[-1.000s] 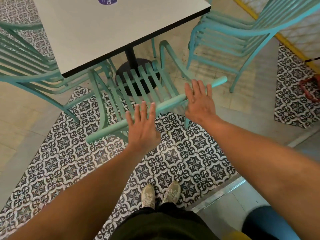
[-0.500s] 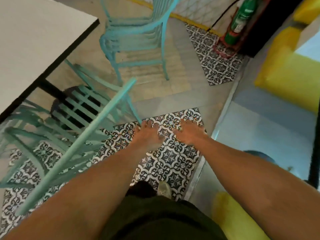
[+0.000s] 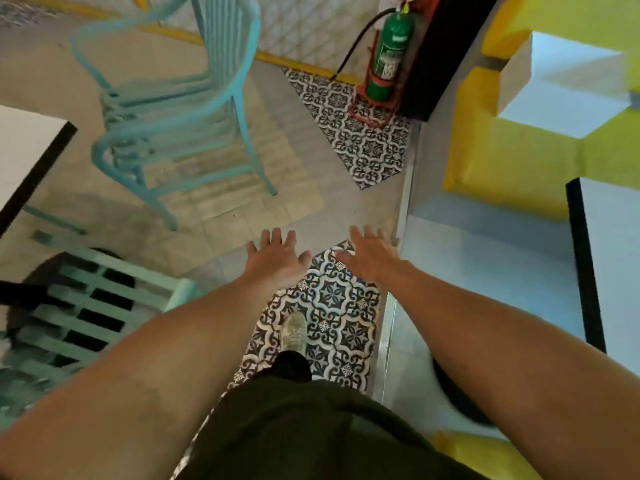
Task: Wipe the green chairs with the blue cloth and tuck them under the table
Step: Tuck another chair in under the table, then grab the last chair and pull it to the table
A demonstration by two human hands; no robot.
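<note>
Both arms reach forward over patterned floor tiles point(image 3: 332, 306). Left hand point(image 3: 277, 259) and right hand point(image 3: 372, 256) are side by side, palms down, fingers straight and spread, each grip apart, holding nothing and touching nothing. No blue cloth in view. One shoe point(image 3: 293, 332) sits below, between the arms.

Left of and below the left hand: slatted seat of a tucked green chair point(image 3: 86, 306), partly under the worktop point(image 3: 24, 150); its slats run roughly left-right across the view. Judgement: this chair looks done, so the hands hang free because the person is between chairs.

Beyond the left hand, up and to the left: a second green chair point(image 3: 180, 109), upright, blurred, standing apart from the worktop. Its back rises on the side away from the worktop, so the seat opens towards the worktop. Judgement: likely the next chair to handle.

Far beyond the right hand: a green fire extinguisher point(image 3: 393, 53) against the wall.
</note>
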